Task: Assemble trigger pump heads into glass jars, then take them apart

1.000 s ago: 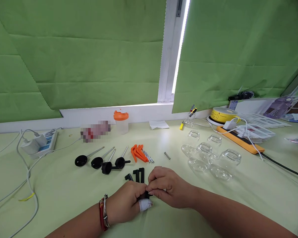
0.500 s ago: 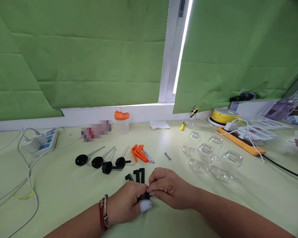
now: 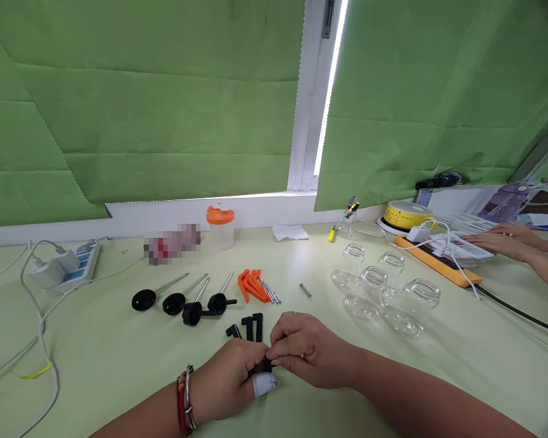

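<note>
My left hand (image 3: pixel 231 377), with a white-wrapped thumb, is closed around a small black plastic part (image 3: pixel 268 365), mostly hidden by the fingers. Thumb and fingers of my right hand (image 3: pixel 308 350) pinch together at that part's right side; whether they grip it or something smaller is hidden. Just beyond my fingers lie several black L-shaped plastic pieces (image 3: pixel 247 328). Farther off are several black round caps with metal rods (image 3: pixel 192 313), curved orange levers (image 3: pixel 254 286), thin metal screws (image 3: pixel 271 292) and a coil spring (image 3: pixel 305 290).
Several clear jars (image 3: pixel 373 289) stand to the right. Behind are an orange-lidded cup (image 3: pixel 220 226), folded paper (image 3: pixel 290 232) and yellow-handled screwdrivers (image 3: pixel 332 234). An orange power strip (image 3: pixel 438 264) and a co-worker's hands (image 3: pixel 506 240) on papers are at right; white cables (image 3: pixel 50 359) at left.
Both my hands stay together at the black part, with only slight finger movement. The co-worker's hands have come in from the right onto the papers. The view has shifted slightly.
</note>
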The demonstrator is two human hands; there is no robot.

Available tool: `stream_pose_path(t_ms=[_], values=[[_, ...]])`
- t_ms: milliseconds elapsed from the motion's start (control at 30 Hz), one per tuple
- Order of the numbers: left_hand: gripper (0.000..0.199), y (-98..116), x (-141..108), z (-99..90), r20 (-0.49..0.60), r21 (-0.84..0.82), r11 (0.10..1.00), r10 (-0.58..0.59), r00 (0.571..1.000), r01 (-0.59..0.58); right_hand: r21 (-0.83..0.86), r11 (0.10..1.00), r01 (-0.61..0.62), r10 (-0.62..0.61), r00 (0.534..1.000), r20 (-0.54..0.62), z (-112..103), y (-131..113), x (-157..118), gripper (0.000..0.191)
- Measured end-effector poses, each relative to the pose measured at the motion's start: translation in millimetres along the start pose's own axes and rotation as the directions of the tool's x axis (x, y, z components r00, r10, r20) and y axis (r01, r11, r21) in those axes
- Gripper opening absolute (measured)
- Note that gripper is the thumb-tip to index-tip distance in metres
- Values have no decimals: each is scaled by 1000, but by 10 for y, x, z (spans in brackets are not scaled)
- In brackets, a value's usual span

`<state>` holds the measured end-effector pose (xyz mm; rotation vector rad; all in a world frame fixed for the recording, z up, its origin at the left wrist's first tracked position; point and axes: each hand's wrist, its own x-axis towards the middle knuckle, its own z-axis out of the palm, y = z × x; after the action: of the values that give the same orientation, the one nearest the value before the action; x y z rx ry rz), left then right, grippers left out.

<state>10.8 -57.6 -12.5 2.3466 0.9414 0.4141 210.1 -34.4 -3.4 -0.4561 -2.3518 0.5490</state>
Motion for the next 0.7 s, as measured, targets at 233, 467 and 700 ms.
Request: stream_pose_path(t_ms=[233, 467, 700], values=[[9, 14, -6, -17, 6, 44, 999, 0, 1000, 0, 17, 999, -38, 38, 999, 10, -54, -17, 30, 17], [18, 37, -14, -45, -3, 54, 998, 28, 1000, -28, -336, 785, -521, 450, 851, -270, -270, 484, 16, 30], [21, 32, -28, -47, 5, 77, 997, 4, 1000, -4, -571, 510, -643, 718, 684, -129, -309, 775, -47, 29]])
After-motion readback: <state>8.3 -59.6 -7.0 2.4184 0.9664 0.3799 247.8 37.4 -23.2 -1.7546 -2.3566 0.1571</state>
